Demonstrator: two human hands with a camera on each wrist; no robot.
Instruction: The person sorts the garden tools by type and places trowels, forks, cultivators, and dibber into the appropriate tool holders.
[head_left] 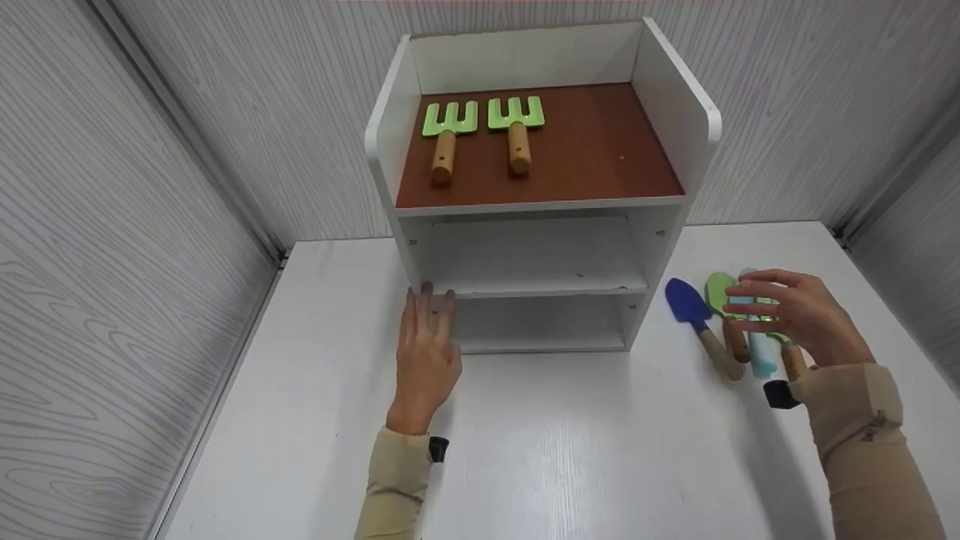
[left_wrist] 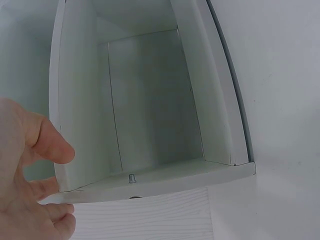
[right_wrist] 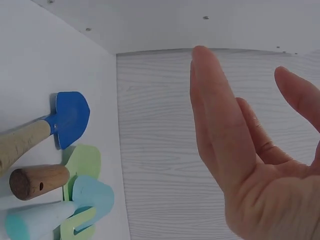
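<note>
My left hand touches the front edge of the white shelf unit's left side panel, fingers extended. In the left wrist view, fingertips lie on both sides of that panel, and the thumb is near the shelf board. Above the tools on the right, my right hand hovers with spread fingers and nothing in it. Partly hidden beneath it are a blue trowel, a green trowel, a light blue trowel and a green hand fork.
Two green hand forks with wooden handles lie side by side on the unit's brown top. Below are two compartments, divided by a white shelf board. The unit stands on a white table, with wood-grain panels around it.
</note>
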